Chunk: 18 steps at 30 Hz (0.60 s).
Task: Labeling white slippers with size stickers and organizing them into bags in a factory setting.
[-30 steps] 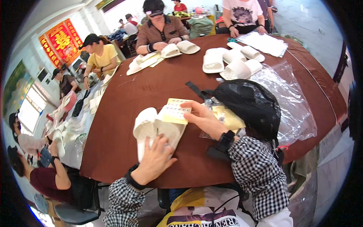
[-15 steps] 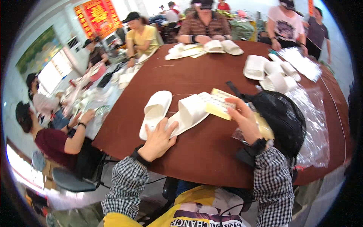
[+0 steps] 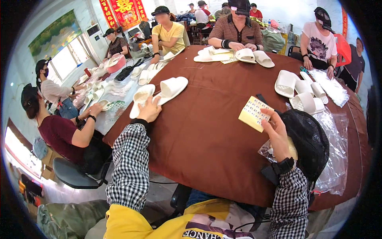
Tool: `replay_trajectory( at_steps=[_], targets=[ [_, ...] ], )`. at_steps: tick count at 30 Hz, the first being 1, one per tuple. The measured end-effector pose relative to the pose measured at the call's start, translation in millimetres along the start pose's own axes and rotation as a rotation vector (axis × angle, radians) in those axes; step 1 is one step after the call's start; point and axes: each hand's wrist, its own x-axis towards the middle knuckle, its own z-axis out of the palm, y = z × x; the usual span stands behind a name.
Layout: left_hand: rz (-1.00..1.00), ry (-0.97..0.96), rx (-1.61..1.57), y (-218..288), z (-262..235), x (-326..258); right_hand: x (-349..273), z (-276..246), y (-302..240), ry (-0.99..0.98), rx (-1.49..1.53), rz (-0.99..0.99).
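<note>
At the left of the counter (image 3: pixel 199 151), two white slippers (image 3: pixel 174 87) lay by the left hand (image 3: pixel 148 110) — fingers part-spread against them, any grip hard to tell — while the right hand (image 3: pixel 278 134) pinched a yellow label sheet (image 3: pixel 254 113) near a black mesh bundle (image 3: pixel 308 139).

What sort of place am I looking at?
Probably a footwear workshop: white slippers lie in groups on a brown-covered table, several people are gathered around, and the right hand holds a yellow printed sheet.
</note>
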Motion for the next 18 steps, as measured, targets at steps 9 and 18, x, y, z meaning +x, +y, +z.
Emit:
replay_trajectory(
  at_steps=[9,18],
  targets=[
    [-0.473,0.026,0.208,-49,32,68,17,-84,-33,0.258,-0.05,-0.264],
    [-0.192,0.323,0.619,-41,45,72,93,-233,17,0.463,-0.648,-0.06]
  ],
)
